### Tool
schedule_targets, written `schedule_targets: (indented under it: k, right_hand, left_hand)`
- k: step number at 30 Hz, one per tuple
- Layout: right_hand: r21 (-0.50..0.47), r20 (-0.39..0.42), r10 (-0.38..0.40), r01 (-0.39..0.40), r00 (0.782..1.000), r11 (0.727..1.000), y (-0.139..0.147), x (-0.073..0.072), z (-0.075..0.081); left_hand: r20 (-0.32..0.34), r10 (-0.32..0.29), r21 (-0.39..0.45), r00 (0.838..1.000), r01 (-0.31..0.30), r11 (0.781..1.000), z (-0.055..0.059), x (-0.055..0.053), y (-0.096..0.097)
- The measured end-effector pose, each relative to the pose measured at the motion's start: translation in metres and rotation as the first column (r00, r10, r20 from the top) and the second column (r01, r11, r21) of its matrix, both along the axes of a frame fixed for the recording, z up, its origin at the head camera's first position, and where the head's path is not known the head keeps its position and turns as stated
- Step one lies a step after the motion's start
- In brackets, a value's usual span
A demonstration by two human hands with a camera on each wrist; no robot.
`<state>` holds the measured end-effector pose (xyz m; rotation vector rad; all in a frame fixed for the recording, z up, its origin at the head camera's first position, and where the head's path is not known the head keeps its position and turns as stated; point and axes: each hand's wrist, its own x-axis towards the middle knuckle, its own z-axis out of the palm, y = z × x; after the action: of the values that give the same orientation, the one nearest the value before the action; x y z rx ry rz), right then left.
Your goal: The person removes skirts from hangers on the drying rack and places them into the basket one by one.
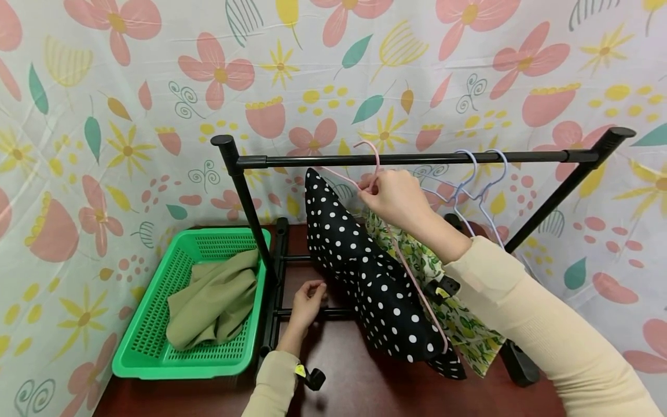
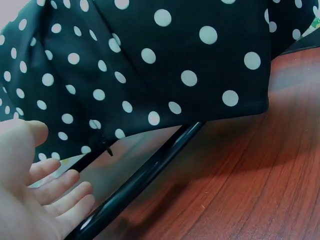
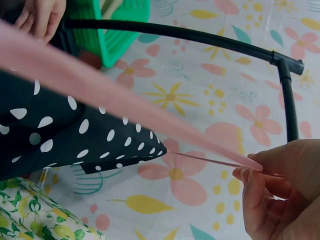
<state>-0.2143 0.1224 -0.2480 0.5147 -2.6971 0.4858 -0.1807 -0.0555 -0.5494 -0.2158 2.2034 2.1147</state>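
In the head view my right hand point(image 1: 398, 194) pinches a pink clothes hanger point(image 1: 411, 272) just below its hook. The hook's tip stands above the black rail; I cannot tell whether the hook rests on it. A black garment with white polka dots point(image 1: 359, 266) hangs from the hanger. In the right wrist view, thumb and fingertips grip the pink hanger point(image 3: 200, 142). My left hand point(image 1: 307, 301) is low, left of the garment, its fingers loosely bent around nothing. The left wrist view shows that hand point(image 2: 45, 185) beside the dotted cloth point(image 2: 150, 60).
A green basket point(image 1: 130, 347) at left holds an olive cloth point(image 1: 216, 304). The rack's black rail point(image 1: 323, 161) spans the middle. Two lavender hangers point(image 1: 464, 185) hang at right. Behind the dotted garment hangs a lemon-print garment point(image 1: 469, 324).
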Motion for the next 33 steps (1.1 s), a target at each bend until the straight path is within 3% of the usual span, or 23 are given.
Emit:
schedule_targets:
  k: [9,15,18,22,26,29,33]
  right_hand:
    - [-0.042,0.032,0.047,-0.045,0.998,0.998,-0.005,0.004,0.007]
    - [-0.061,0.016,0.063,-0.062,0.998,0.996,-0.007,0.006,0.011]
    - [-0.055,0.002,0.049,-0.049,0.999,0.997,-0.008,0.007,0.012]
    - [-0.047,-0.011,0.031,-0.032,0.999,0.998,-0.009,0.008,0.015]
    - [-0.041,-0.015,0.034,-0.034,0.999,0.999,-0.008,0.009,0.016]
    - [-0.032,-0.02,0.032,-0.033,0.999,0.999,-0.007,0.01,0.017]
    - [-0.044,-0.014,0.037,-0.038,0.999,0.998,-0.006,0.009,0.015]
  left_hand:
    - [0.005,-0.019,0.039,1.0,0.019,0.999,0.003,-0.005,0.004]
    - [0.026,-0.039,0.121,0.999,0.035,0.992,0.007,-0.009,0.008]
    - [0.043,-0.063,0.21,0.997,0.053,0.976,0.01,-0.011,0.01]
    - [0.084,-0.116,0.361,0.99,0.078,0.929,0.012,-0.013,0.014]
    - [0.108,-0.143,0.446,0.984,0.081,0.891,0.015,-0.014,0.015]
    - [0.119,-0.144,0.466,0.982,0.073,0.882,0.015,-0.013,0.015]
    - [0.135,-0.132,0.448,0.982,0.058,0.892,0.013,-0.012,0.013]
